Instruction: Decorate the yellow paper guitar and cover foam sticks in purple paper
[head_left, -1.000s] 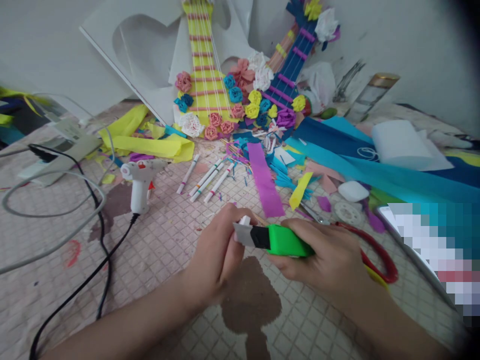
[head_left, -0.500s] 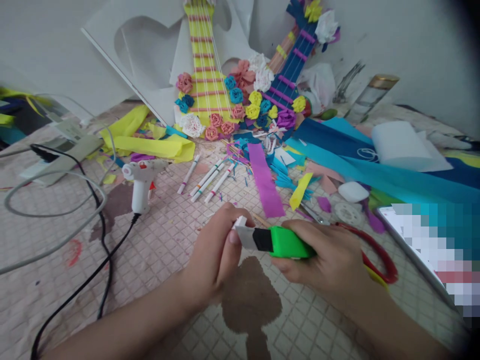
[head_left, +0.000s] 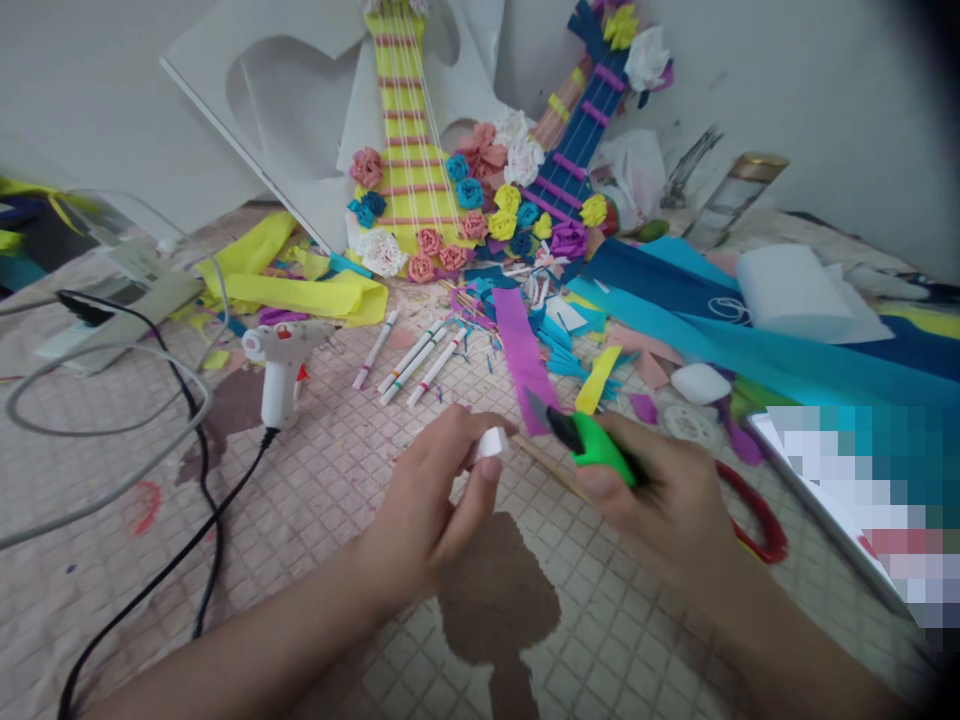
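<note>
L hand [head_left: 439,500] is pinching small white piece [head_left: 491,443] btw thumb + index, ctr of frame. R hand [head_left: 667,490] is gripping green cutter [head_left: 606,450], right of ctr; blade is now pointing up-left, apart from piece, vs. overlapping it in view before. Thin stick [head_left: 551,467] is showing more btw hands. Purple strip [head_left: 519,345] is lying beyond; yellow guitar shape [head_left: 409,130] is standing upper ctr.

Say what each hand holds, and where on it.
Left hand: small white piece, pinched at its edges between thumb and forefinger. Right hand: green cutter, by its handle, blade clear.
</note>
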